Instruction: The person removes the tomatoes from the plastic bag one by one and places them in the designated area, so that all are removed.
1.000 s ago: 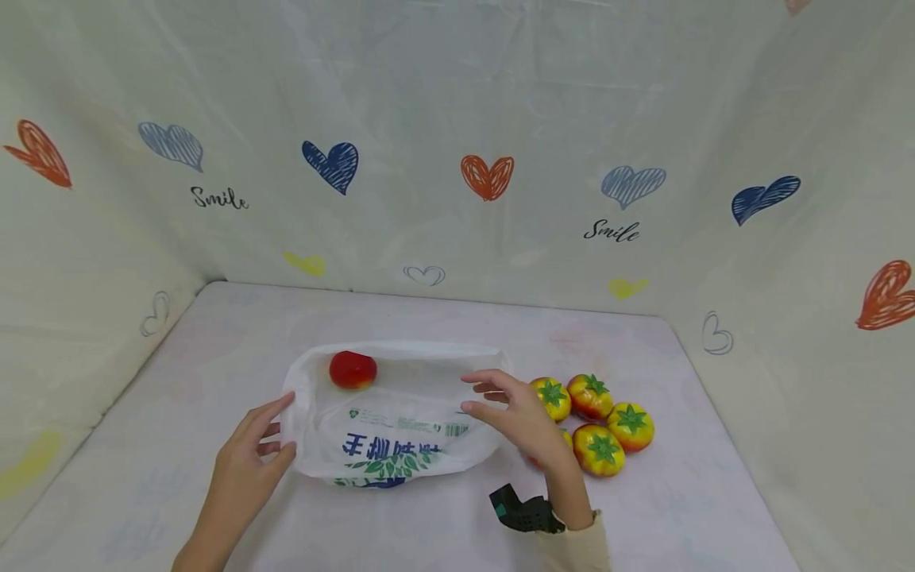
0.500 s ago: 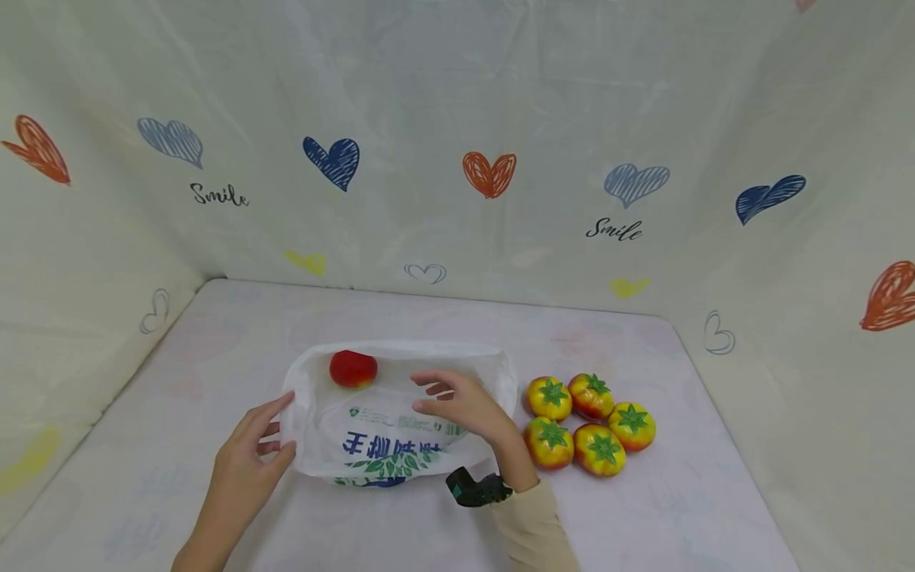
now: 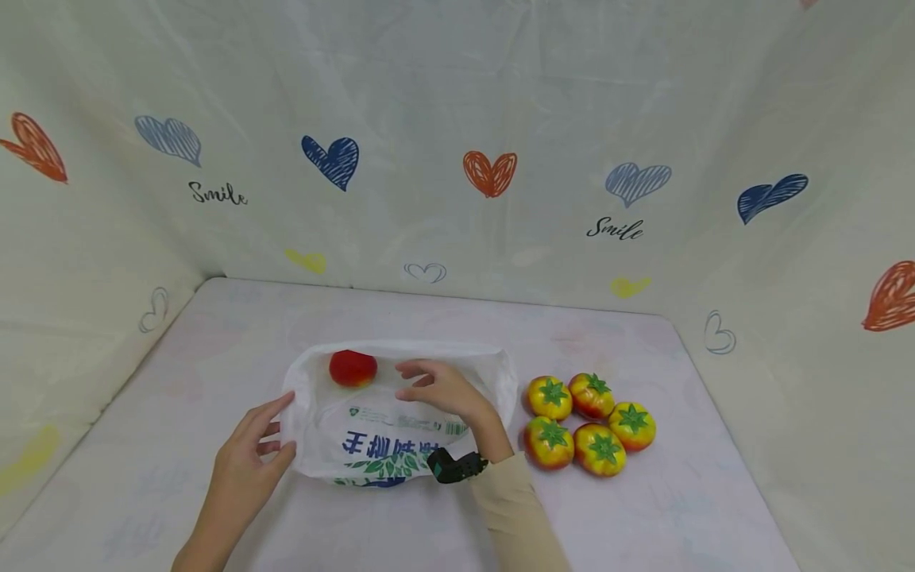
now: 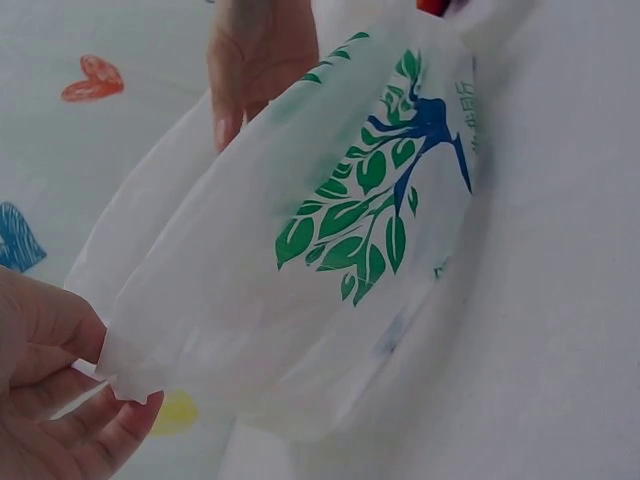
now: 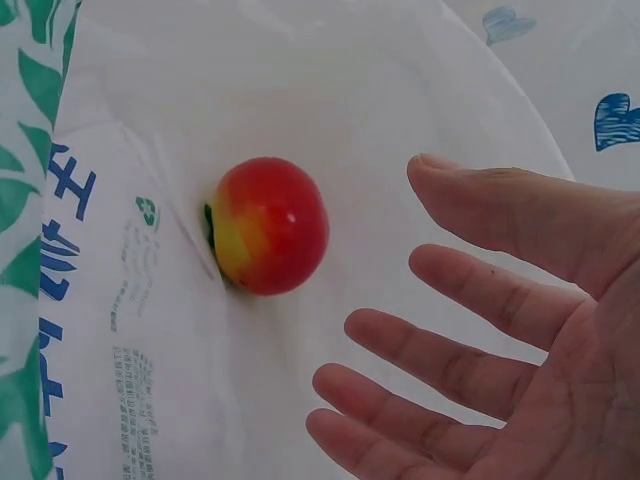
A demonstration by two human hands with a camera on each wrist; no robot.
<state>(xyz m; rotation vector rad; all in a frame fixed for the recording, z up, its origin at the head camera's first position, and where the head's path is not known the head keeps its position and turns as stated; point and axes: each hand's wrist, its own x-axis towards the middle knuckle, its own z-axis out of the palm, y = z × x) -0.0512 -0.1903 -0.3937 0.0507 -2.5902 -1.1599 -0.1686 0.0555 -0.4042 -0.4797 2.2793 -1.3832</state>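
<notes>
A white plastic bag [image 3: 386, 405] with blue characters and green leaves lies with its mouth spread wide. My left hand [image 3: 250, 453] holds its left edge; in the left wrist view, the left fingers [image 4: 70, 425] lie about the bag's rim. One tomato [image 3: 353, 369], red with a yellow patch, sits inside the bag near the far left. My right hand [image 3: 443, 389] hovers over the bag's opening, to the right of that tomato. The right wrist view shows the right fingers [image 5: 440, 360] spread and apart from the tomato [image 5: 270, 226], with nothing in them.
Several red-and-yellow tomatoes [image 3: 599, 450] with green star-shaped tops cluster on the table right of the bag. The white table [image 3: 686, 485] meets a heart-printed curtain [image 3: 429, 199] at the back and sides. A black wrist camera [image 3: 453, 465] sits on the right wrist.
My right hand has moved left from the bag's right edge to over its middle, uncovering the nearest tomato of the cluster. The left hand, the bag and the tomatoes have stayed put.
</notes>
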